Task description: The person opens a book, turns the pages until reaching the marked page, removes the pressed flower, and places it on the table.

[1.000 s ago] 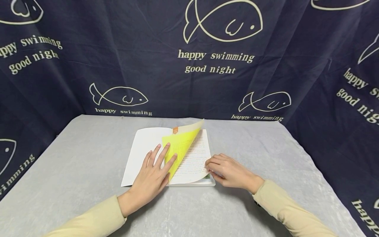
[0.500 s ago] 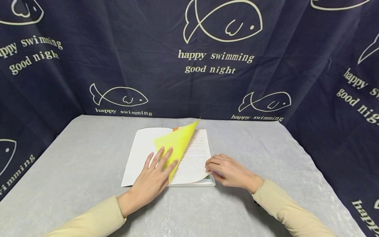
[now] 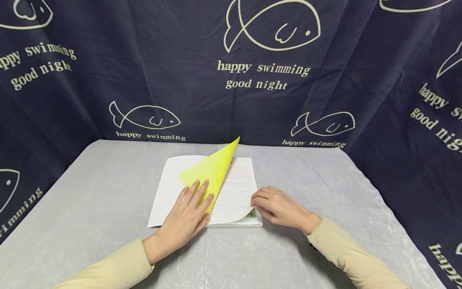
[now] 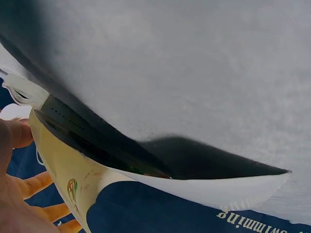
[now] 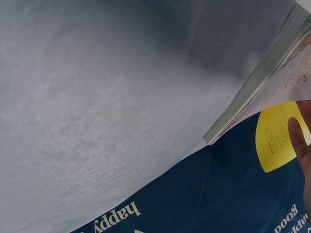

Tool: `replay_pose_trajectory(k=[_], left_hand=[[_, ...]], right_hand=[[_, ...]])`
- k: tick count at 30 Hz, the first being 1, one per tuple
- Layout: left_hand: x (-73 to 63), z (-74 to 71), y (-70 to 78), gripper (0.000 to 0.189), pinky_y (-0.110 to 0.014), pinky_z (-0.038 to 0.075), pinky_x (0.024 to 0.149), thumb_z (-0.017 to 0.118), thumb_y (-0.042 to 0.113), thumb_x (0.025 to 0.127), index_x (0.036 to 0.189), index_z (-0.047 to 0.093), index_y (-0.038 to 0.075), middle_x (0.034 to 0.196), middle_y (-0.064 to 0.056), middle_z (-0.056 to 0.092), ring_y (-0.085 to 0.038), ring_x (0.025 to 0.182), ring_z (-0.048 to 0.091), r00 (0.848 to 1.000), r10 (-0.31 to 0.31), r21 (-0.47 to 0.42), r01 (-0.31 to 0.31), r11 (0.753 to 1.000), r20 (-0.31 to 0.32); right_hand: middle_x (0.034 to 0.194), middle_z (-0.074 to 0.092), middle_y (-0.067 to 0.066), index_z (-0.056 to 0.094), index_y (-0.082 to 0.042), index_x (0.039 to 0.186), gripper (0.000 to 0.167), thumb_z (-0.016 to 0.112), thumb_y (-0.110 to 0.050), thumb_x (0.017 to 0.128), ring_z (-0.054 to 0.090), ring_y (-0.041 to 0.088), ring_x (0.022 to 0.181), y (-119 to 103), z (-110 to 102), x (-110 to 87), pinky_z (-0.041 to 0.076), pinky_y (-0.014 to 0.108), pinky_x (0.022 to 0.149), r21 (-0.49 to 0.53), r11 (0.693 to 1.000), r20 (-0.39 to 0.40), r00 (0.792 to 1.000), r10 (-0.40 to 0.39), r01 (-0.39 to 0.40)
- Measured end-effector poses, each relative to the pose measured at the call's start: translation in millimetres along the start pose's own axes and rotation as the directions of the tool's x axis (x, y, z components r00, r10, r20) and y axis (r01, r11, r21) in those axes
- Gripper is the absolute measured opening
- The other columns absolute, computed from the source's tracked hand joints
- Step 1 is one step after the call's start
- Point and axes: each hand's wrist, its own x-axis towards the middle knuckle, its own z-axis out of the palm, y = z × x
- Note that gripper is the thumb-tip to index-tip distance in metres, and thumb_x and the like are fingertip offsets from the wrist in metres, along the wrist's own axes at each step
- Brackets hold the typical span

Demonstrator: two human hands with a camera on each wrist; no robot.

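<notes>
An open book (image 3: 167, 180) lies on the table, its left side blank white. My left hand (image 3: 185, 218) rests with straight, spread fingers on a bright yellow page (image 3: 216, 168), which leans leftward with its top corner raised. Under it on the right is a white page (image 3: 238, 192) with small print. My right hand (image 3: 279, 206) pinches that page's right edge near the lower corner and lifts it, baring a bit of a green picture (image 3: 251, 213) below. In the right wrist view the book's thick page block (image 5: 257, 80) shows beside the raised yellow page (image 5: 274, 136).
A grey cloth-covered table (image 3: 108, 192) surrounds the book. Dark blue curtains (image 3: 195, 92) with white fish outlines and lettering hang behind and at both sides, the back one close beyond the table's far edge.
The yellow page has swung further left, and its top corner points higher. The orange mark at the top is now covered. My left hand shifts slightly; my right hand keeps its pinch on the white page.
</notes>
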Motion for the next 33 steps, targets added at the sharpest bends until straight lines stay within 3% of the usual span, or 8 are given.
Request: replay_pose_trajectory(k=[11,25,33], left_hand=[[0.0,-1.4,0.3,0.045,-0.052,0.027,0.106,0.061,0.028,0.083,0.126,0.052,0.016,0.146,-0.013,0.032,-0.034,0.134,0.028,0.999,0.031,-0.037,-0.030,0.999,0.008],[-1.1,0.4,0.8,0.028,-0.052,0.031,0.103,0.057,0.026,0.085,0.110,0.058,0.014,0.138,-0.011,0.045,-0.034,0.129,0.038,0.999,0.040,-0.038,-0.040,0.998,0.004],[-2.1,-0.6,2.4,0.032,-0.047,0.036,0.098,0.051,0.030,0.089,0.114,0.058,0.012,0.133,-0.012,0.049,-0.034,0.124,0.043,0.996,0.024,-0.038,-0.021,0.999,0.081]], right_hand=[[0.092,0.064,-0.004,0.065,-0.012,0.094,0.011,0.055,-0.013,0.088,0.058,0.012,0.091,1,-3,4.8,0.043,0.029,0.085,-0.031,1.000,-0.059,0.998,0.001,-0.003],[0.088,0.065,-0.003,0.065,-0.010,0.090,0.011,0.055,-0.015,0.090,0.058,0.013,0.087,3,-5,11.6,0.044,0.030,0.083,-0.058,0.997,-0.189,0.980,-0.062,0.052],[0.088,0.065,-0.003,0.065,-0.011,0.090,0.010,0.057,-0.017,0.089,0.059,0.014,0.086,4,-5,13.3,0.044,0.031,0.085,-0.072,0.997,-0.208,0.977,-0.055,0.041]])
